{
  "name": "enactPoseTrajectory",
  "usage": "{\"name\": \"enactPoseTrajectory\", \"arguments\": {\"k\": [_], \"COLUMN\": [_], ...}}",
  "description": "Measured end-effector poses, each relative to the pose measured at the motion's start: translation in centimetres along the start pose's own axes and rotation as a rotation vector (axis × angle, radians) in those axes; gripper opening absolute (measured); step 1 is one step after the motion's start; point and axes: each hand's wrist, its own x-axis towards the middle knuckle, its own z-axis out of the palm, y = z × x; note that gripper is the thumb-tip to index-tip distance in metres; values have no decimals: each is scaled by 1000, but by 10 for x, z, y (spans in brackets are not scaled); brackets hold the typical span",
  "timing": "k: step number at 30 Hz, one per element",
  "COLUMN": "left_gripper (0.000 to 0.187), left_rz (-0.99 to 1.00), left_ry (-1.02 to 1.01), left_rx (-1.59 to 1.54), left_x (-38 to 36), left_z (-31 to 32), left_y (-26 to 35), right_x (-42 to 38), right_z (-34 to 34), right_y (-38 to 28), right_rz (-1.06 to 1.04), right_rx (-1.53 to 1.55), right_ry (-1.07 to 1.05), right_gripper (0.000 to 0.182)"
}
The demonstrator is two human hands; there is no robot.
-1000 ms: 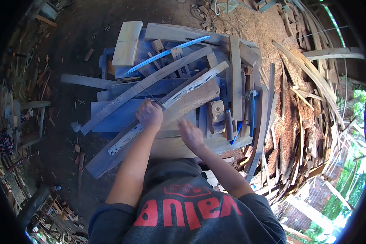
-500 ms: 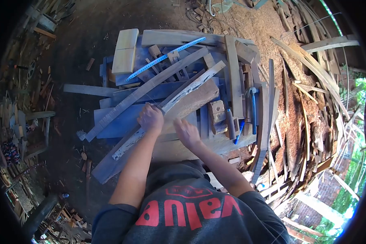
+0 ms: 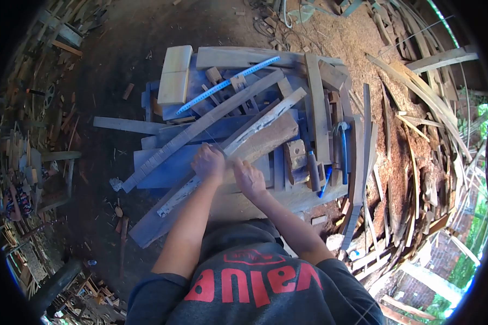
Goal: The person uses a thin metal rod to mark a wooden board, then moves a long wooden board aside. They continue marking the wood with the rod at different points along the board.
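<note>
My left hand (image 3: 209, 162) is closed in a fist over a long board (image 3: 265, 119) with a pale, rough edge, which lies diagonally across the pile. A thin dark line shows just above the knuckles, but what the fingers hold is hidden. Close on its right, my right hand (image 3: 249, 177) has curled fingers near the same board and a thick brown piece of wood (image 3: 268, 138). Whether it grips anything cannot be made out. A long wooden strip (image 3: 200, 127) with cross marks lies beyond my left hand.
A blue-white measuring strip (image 3: 228, 84) and pale wood block (image 3: 174, 76) lie at the far side. On the right are a blue-handled hammer (image 3: 344, 154), a blue pen (image 3: 325, 181) and a holed wooden block (image 3: 296, 161). Wood shavings (image 3: 341, 35) cover the ground.
My right hand has come closer to my left hand, at the board. The whole view has shifted slightly, with the pile now a little lower and further right.
</note>
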Motion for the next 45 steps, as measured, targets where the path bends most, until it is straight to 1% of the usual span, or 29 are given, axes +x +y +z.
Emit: {"name": "enactPoseTrajectory", "arguments": {"k": [3, 5, 6, 7, 8, 9, 12, 15, 18, 20, 21, 22, 24, 27, 29, 31, 33, 36, 40, 42, 44, 45], "left_gripper": [28, 23, 23, 24, 24, 24, 25, 23, 22, 23, 23, 23, 23, 24, 23, 23, 23, 23, 22, 21, 20, 20], "left_rz": [-9, 46, 40, 24, 10, 9, 10, 0, 21, 21, 15, 24, 42, 31, 33, 46, 55, 35, 40, 33, 60, 64], "left_ry": [2, 158, 156, 93, 27, 26, 57, 83, 123, 122, 127, 127, 133, 121, 77, 81, 86, 78, 71, 57, 123, 116], "left_rx": [-12, -19, -25, -45, -59, -57, -44, -62, -46, -54, -60, -56, -48, -58, -71, -53, -49, -80, -59, -50, -66, -65], "left_x": [1, 3, 3, 4, 2, 0, 1, 1, 0, 2, 4, 1, 0, -1, -1, -1, 1, -4, 0, 0, -2, -2], "left_z": [5, 14, 10, 7, 3, 4, 6, 7, 11, 12, 10, 9, 8, 8, 4, 4, 5, 6, 3, 2, 5, 5], "left_y": [-3, -6, -3, -1, -1, -2, -2, -3, -5, -5, -2, -3, -3, -5, -4, -4, -3, -5, -1, -3, -3, -4], "right_x": [-10, -43, -52, -53, -57, -59, -18, 2, -35, -69, -73, -72, -55, -5, -7, -22, -56, -68, -11, 5, -15, -30], "right_z": [-6, -15, -20, -19, -18, -16, -2, 7, -7, -12, -18, -16, -8, 6, 3, -2, -8, -9, -1, 6, 0, -3], "right_y": [6, 25, 30, 33, 33, 32, 8, 1, 17, 34, 37, 35, 25, 1, 1, 13, 35, 44, 11, 2, 14, 24], "right_rz": [-41, -48, -55, -63, -31, 5, 4, -6, -3, 0, 0, 1, -26, 6, 20, 41, -47, -4, -41, -7, -13, -25], "right_rx": [5, -2, -7, -12, -24, -34, -15, 13, 65, 36, 8, 9, 64, 68, 55, 33, 68, 22, 72, 75, 95, 107], "right_ry": [33, 40, 36, 30, 0, -23, -3, 35, 40, 18, -7, -11, 58, 77, 56, 38, 63, 22, 51, 63, 66, 66], "right_gripper": [12, 11, 11, 11, 12, 12, 13, 15, 15, 13, 12, 12, 13, 14, 14, 14, 13, 13, 14, 14, 14, 14]}}
